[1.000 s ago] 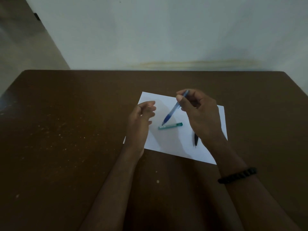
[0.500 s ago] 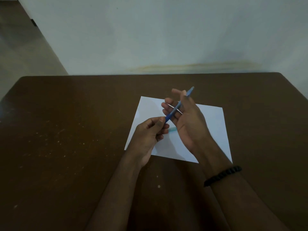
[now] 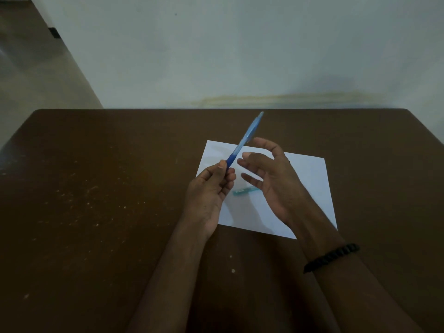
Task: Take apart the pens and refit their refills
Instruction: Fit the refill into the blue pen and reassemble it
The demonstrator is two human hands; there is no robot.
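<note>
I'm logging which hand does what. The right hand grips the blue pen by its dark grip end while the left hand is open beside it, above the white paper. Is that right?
Not quite: the hands are swapped. The head view shows the left hand gripping the blue pen by its dark grip end, while the right hand is open beside it, above the white paper.

Brown table (image 3: 96, 212) (speckled), pale wall (image 3: 240, 56).

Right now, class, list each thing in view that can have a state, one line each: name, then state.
Blue pen: whole, raised off the table, tilted up and away, held at its dark lower end.
Left hand: pinching the blue pen.
Right hand: open, holding nothing.
Green pen: lying flat on the paper, partly hidden.
Paper: flat on the table.
</note>
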